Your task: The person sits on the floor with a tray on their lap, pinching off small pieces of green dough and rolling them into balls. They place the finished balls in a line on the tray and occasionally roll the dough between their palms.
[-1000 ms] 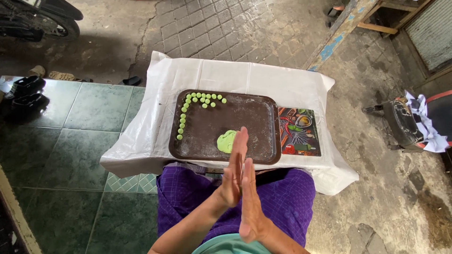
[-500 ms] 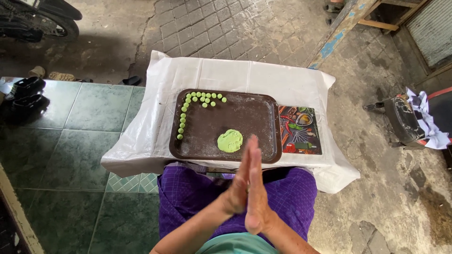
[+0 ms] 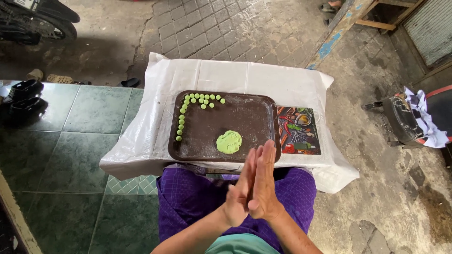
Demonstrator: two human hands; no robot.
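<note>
My left hand (image 3: 239, 200) and right hand (image 3: 262, 183) were pressed flat together, palm against palm, fingers straight and pointing away from me, held above my lap. Whether anything sat between the palms I could not tell; nothing showed at the edges. The left hand was blurred in the picture, the right one sharper.

Just ahead of the fingertips lay the dark brown tray (image 3: 254, 106), its near rim almost under them. A flattened green lump of dough (image 3: 229, 141) rested on the tray, a little beyond and to the left of my fingertips, apart from both hands. Farther out and to the left, small green balls (image 3: 197, 99) ran in a curved line: one stretch along the tray's far edge, then down its left side, well away from my hands.

The tray sat on a white plastic sheet (image 3: 226, 75) that draped over the low table. To the right of the tray, just beyond my right hand, a colourful printed packet (image 3: 298, 130) lay flat on the sheet, touching the tray's right rim or just beside it.

Below my hands my legs were covered in purple cloth (image 3: 188, 197). Green floor tiles (image 3: 70, 141) spread to my left, and black shoes (image 3: 21, 96) stood far off on that side.
</note>
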